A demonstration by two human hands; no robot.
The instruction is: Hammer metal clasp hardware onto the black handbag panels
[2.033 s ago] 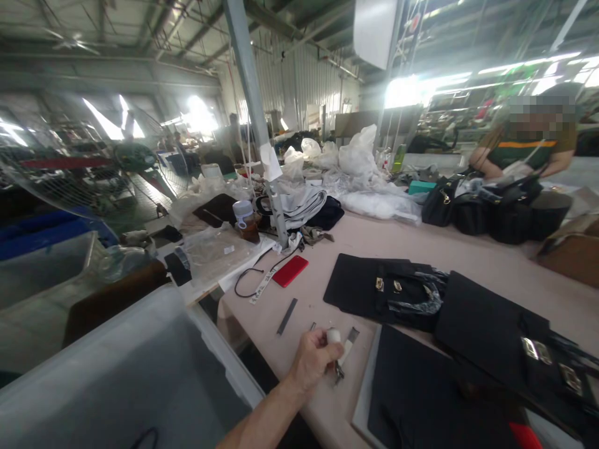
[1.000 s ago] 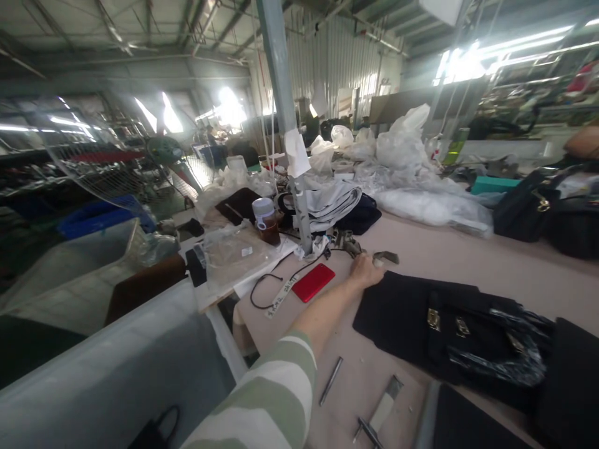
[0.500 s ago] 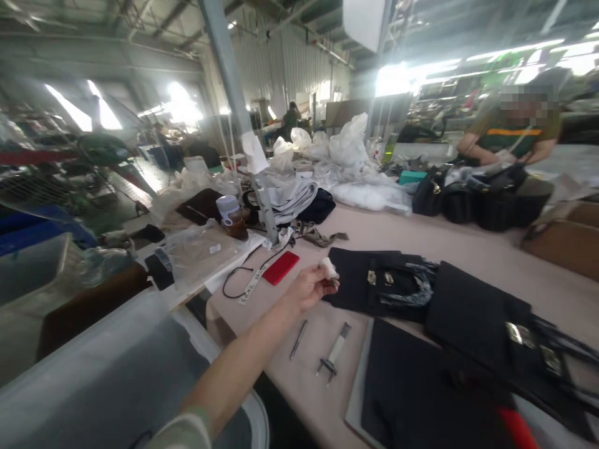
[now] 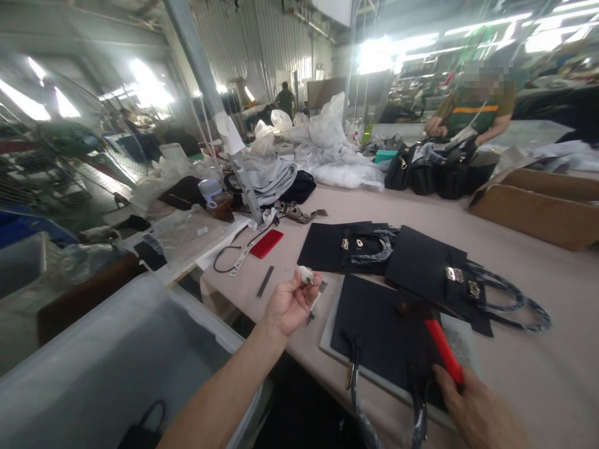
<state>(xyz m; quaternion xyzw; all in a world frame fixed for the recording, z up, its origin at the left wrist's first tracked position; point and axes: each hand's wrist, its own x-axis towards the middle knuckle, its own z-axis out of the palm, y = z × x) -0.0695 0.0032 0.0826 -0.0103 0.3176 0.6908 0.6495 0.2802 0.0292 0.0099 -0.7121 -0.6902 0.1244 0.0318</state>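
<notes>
My left hand [image 4: 291, 302] pinches a small white piece with a dark tip [image 4: 306, 275] above the table's near edge. Below it a metal tool with a pale grip [image 4: 320, 298] lies partly covered by my fingers. My right hand [image 4: 480, 405] is wrapped round the red handle of a hammer [image 4: 443, 349], whose dark head blends into the black behind it. Under the hammer, a black bag [image 4: 374, 324] lies flat on a pale slab [image 4: 330, 330], its wrapped handles toward me. Two more flat black bags [image 4: 322, 246] [image 4: 416, 259] with gold-coloured fittings lie beyond.
A steel strip [image 4: 265, 282], a red phone [image 4: 266, 244] and a black cord lie on the left. A metal post [image 4: 243, 181] rises at the table's edge, beside a grey bin [image 4: 154, 324]. An open cardboard box [image 4: 538, 209] and a person handling black bags are farther right.
My left hand has drawn back toward me with the white piece, now over the pale-gripped tool. My right hand has come into view holding the hammer. The view has shifted right.
</notes>
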